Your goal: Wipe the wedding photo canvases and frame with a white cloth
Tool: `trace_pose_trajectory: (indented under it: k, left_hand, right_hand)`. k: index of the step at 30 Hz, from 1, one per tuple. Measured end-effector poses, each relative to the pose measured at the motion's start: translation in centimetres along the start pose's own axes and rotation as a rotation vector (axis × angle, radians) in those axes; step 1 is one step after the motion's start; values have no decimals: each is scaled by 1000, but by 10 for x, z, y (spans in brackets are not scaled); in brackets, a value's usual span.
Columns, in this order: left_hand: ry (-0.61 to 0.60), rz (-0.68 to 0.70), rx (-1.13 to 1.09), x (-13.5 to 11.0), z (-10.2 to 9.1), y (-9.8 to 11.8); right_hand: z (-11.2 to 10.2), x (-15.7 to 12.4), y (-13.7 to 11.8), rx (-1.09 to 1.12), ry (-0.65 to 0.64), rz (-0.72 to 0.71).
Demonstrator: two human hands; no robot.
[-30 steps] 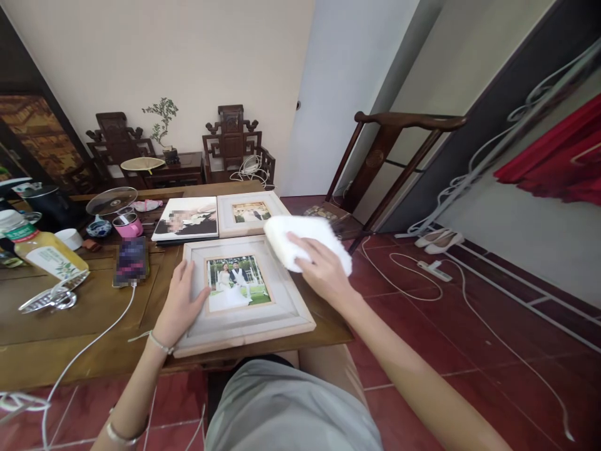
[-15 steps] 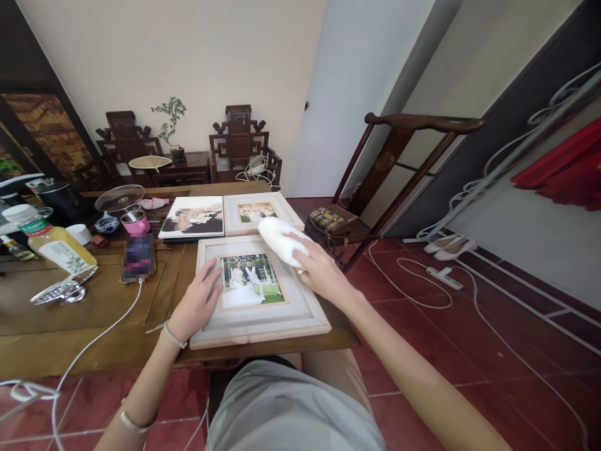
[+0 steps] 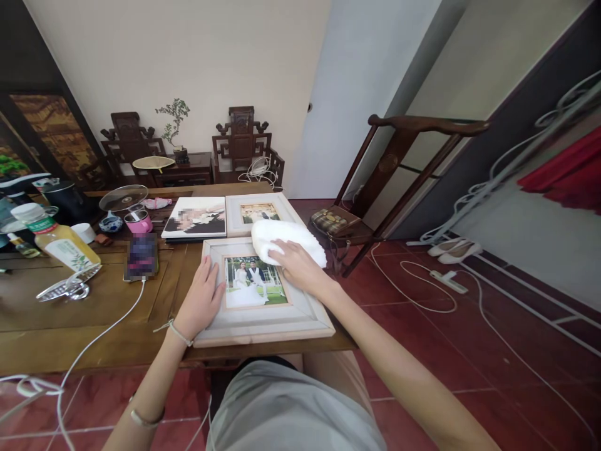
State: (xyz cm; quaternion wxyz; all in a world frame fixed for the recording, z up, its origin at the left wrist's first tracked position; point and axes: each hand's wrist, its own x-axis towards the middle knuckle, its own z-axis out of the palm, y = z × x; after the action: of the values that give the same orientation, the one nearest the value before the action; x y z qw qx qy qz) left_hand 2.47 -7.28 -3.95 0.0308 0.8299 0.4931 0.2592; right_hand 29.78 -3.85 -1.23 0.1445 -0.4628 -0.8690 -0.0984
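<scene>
A picture frame [image 3: 267,324] with a wide whitish border lies flat near the table's front edge, holding a photo [image 3: 251,285] of a couple outdoors. My left hand [image 3: 203,302] rests along the frame's left side, fingers stretched out and lying flat on the border. In my right hand [image 3: 300,268] is a white fluffy cloth [image 3: 282,233], pressed over the frame's top right corner. The cloth covers that corner and a little of the photo, and it bunches out past the right side. Part of my right fingers sinks into its folds.
Behind lie another whitish frame [image 3: 233,216] and a white-edged photo panel [image 3: 194,228]. Leftward are a phone [image 3: 141,257] on a cable, a silver hair clip [image 3: 70,287], a yellow bottle [image 3: 66,244] and a pink cup [image 3: 138,221]. A wooden chair [image 3: 392,156] with a checked bag stands right.
My right hand has spread the cloth lower and flatter over the frame's top right corner, moving slightly left. My left hand stays on the left side. The view has shifted slightly.
</scene>
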Motion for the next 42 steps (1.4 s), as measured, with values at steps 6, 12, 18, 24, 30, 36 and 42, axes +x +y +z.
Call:
trace_pose_trajectory:
  k: [6,12,18,24,30,36,42]
  left_hand:
    - [40,-12,-24,0,3,-3]
    - [22,-4,-32,0,2,-2]
    - [-29,41,-1,-1,0,-3]
    - [-52,84,0,-1,1,-9]
    - [-48,102,-23,-1,1,-12]
    - [-39,78,-60,-2,0,-11]
    - [-21,62,-61,-2,0,-9]
  right_hand:
    - [-18,-15,-21,1,-69,-28]
    - [-64,-67,-59,103,-171,-44]
    - [-99,-111,-87,247,-205,-63]
    - [-73,-86,-75,192,-181,29]
    - [-29,-31,-35,100,12,131]
    - [-8,14,-11,58,-7,54]
    - [-24,-11,-35,79,-165,-38]
